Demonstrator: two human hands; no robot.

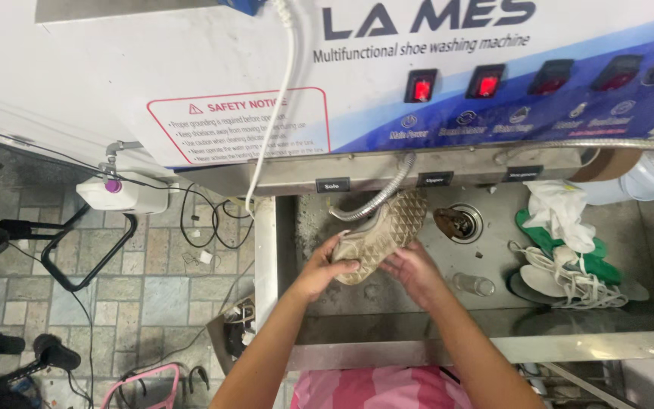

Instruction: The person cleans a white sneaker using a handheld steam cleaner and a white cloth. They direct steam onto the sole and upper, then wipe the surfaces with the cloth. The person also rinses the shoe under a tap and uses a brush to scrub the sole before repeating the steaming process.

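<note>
Steel sink (pixel 357 299) under a washing machine panel (pixel 266 68). Left hand (pixel 321 269) fingers clamped on beige shoe (pixel 381 235), sole up, over the basin; right hand (pixel 412 270) grips its edge. Drain (pixel 459 222), white shoe (pixel 569 282) right.

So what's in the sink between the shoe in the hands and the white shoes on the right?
In the head view, a round drain with brown debris and a small clear cylinder lie between the held shoe and the white shoes.
</note>
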